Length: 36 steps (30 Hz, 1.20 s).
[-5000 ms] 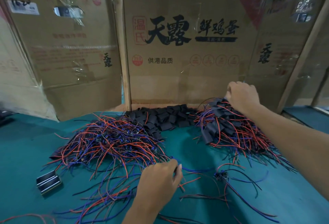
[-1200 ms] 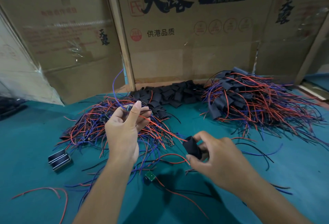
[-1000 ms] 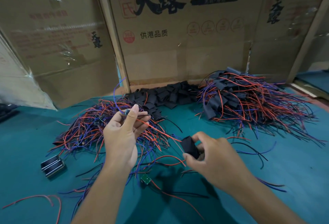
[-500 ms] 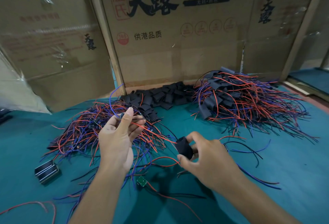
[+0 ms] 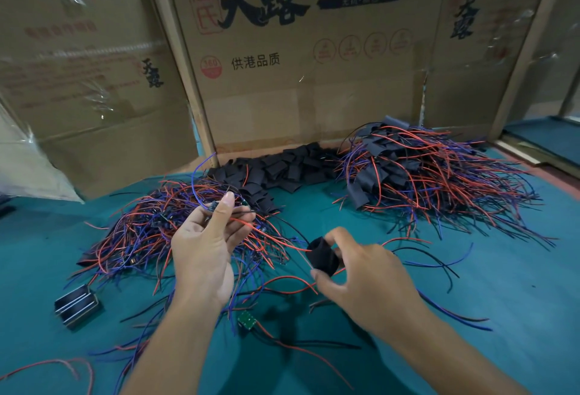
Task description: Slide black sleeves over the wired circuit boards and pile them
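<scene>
My left hand (image 5: 205, 250) is raised and pinches a small wired circuit board (image 5: 213, 206) at its fingertips; its red, blue and black wires trail away. My right hand (image 5: 361, 275) pinches a black sleeve (image 5: 321, 255) held open as a tube, and the board's red wire reaches its mouth. Behind my left hand lies a heap of bare wired boards (image 5: 147, 231). A heap of empty black sleeves (image 5: 282, 168) sits at the back centre. The pile of sleeved boards (image 5: 417, 181) is at the back right.
Cardboard boxes (image 5: 298, 65) wall the back of the green table (image 5: 486, 316). A loose green circuit board (image 5: 247, 321) with wires lies near the front. A small black and metal block (image 5: 75, 303) sits at the left. Loose wires (image 5: 439, 266) are scattered to the right.
Five seconds ago my right hand was at the right pile and my left was on the table wires. Since then both rose, holding sleeve and board; over the last second they drew slightly closer.
</scene>
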{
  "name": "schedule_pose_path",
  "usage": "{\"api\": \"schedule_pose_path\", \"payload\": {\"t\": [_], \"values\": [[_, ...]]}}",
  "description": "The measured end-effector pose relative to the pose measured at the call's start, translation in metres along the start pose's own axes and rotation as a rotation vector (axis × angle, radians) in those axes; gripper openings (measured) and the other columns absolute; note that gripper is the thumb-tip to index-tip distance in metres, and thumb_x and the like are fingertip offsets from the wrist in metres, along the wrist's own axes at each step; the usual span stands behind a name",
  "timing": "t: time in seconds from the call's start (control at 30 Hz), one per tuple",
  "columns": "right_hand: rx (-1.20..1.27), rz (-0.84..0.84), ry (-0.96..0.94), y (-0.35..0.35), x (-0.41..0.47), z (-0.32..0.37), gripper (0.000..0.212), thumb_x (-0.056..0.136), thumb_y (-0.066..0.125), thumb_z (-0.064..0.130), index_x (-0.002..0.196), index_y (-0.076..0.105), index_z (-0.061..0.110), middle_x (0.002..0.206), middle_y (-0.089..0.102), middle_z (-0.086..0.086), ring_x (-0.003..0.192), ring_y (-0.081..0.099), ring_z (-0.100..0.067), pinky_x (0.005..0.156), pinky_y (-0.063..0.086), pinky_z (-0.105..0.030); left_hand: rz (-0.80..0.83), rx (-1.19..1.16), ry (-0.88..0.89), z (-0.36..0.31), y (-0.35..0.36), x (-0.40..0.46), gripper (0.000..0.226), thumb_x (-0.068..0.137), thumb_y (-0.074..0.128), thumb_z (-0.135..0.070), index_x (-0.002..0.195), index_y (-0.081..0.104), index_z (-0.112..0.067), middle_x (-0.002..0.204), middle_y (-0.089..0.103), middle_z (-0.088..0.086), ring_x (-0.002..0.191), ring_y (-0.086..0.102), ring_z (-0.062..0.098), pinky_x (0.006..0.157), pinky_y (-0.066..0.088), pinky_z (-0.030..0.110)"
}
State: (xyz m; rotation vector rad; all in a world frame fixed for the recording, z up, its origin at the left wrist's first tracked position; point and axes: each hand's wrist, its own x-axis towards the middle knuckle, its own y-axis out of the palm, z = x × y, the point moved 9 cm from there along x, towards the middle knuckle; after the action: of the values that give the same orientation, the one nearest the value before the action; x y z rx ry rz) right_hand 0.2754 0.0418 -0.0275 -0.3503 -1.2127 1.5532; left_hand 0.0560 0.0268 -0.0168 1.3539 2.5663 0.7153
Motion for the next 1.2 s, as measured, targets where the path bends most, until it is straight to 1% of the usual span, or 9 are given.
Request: {"api": "schedule_pose_path", "payload": {"t": [0.23,0.47,0.6,0.67,0.77,0.83,0.97,1.07,1.2], "values": [[-0.065,-0.019,-0.041,-0.004,-0.001,0.006,0.033,0.087,0.052,0.051,0.113,0.043,0.034,0.096,0.066,0.009,0.090,0.062,-0.020,0.066,0.038,-0.035,-0.033,0.000,-0.013,0.005,-0.006,0.001,0.013,0.090,0.069,-0.017,0.087,0.060,-0.009,0.071,0.072,0.009,0.063,0.071,0.016,0.055,0.056,0.019],[-0.051,0.032,-0.057,0.000,-0.001,0.008,0.047,0.096,0.045,0.046,0.140,0.037,0.033,0.124,0.059,0.011,0.114,0.054,-0.017,0.091,0.043,-0.034,0.003,0.013,-0.037,0.014,0.003,-0.005,0.013,0.087,0.071,-0.017,0.086,0.061,-0.008,0.074,0.072,0.012,0.064,0.072,0.018,0.054,0.055,0.019],[-0.089,0.023,-0.081,-0.002,-0.001,0.011,0.046,0.097,0.043,0.047,0.140,0.036,0.032,0.124,0.057,0.013,0.110,0.050,-0.016,0.091,0.037,-0.030,0.097,0.041,-0.090,0.028,0.020,-0.017,0.022,0.074,0.076,-0.025,0.085,0.064,-0.009,0.081,0.073,0.016,0.069,0.072,0.021,0.058,0.057,0.023],[-0.095,0.019,-0.081,-0.004,-0.001,0.011,0.045,0.098,0.042,0.045,0.141,0.037,0.031,0.125,0.057,0.013,0.110,0.050,-0.016,0.091,0.034,-0.029,0.152,0.083,-0.133,0.041,0.029,-0.026,0.025,0.069,0.077,-0.030,0.083,0.065,-0.013,0.081,0.074,0.011,0.068,0.069,0.016,0.058,0.056,0.022],[-0.085,0.024,-0.064,-0.003,0.001,0.009,0.041,0.100,0.042,0.040,0.139,0.039,0.029,0.126,0.057,0.010,0.112,0.051,-0.019,0.091,0.038,-0.033,0.218,0.190,-0.186,0.058,0.038,-0.039,0.030,0.061,0.079,-0.039,0.078,0.068,-0.018,0.070,0.066,-0.007,0.056,0.050,0.004,0.058,0.041,0.020],[-0.081,0.037,-0.061,-0.002,0.002,0.007,0.039,0.100,0.040,0.039,0.137,0.039,0.030,0.124,0.057,0.010,0.111,0.053,-0.019,0.089,0.041,-0.035,0.267,0.192,-0.226,0.065,0.043,-0.045,0.026,0.060,0.080,-0.040,0.074,0.073,-0.019,0.068,0.062,-0.010,0.053,0.043,0.003,0.054,0.035,0.019],[-0.067,0.034,-0.052,-0.004,0.004,0.002,0.041,0.099,0.043,0.038,0.139,0.037,0.030,0.126,0.054,0.010,0.112,0.053,-0.018,0.088,0.043,-0.034,0.321,0.104,-0.304,0.067,0.050,-0.047,0.017,0.070,0.077,-0.032,0.072,0.072,-0.016,0.064,0.056,-0.001,0.051,0.043,0.007,0.046,0.039,0.016],[-0.064,0.023,-0.056,-0.006,0.006,0.000,0.043,0.099,0.045,0.038,0.141,0.037,0.030,0.129,0.052,0.011,0.113,0.052,-0.017,0.087,0.043,-0.033,0.320,0.093,-0.325,0.065,0.049,-0.045,0.021,0.074,0.075,-0.028,0.079,0.067,-0.010,0.068,0.062,0.006,0.051,0.050,0.009,0.045,0.044,0.017],[-0.057,0.022,-0.086,-0.007,0.005,0.003,0.043,0.099,0.048,0.036,0.141,0.039,0.030,0.128,0.052,0.011,0.112,0.053,-0.017,0.086,0.044,-0.034,0.309,0.149,-0.306,0.064,0.046,-0.045,0.025,0.071,0.077,-0.029,0.081,0.058,-0.016,0.066,0.061,0.003,0.047,0.048,0.009,0.044,0.041,0.016]]}}
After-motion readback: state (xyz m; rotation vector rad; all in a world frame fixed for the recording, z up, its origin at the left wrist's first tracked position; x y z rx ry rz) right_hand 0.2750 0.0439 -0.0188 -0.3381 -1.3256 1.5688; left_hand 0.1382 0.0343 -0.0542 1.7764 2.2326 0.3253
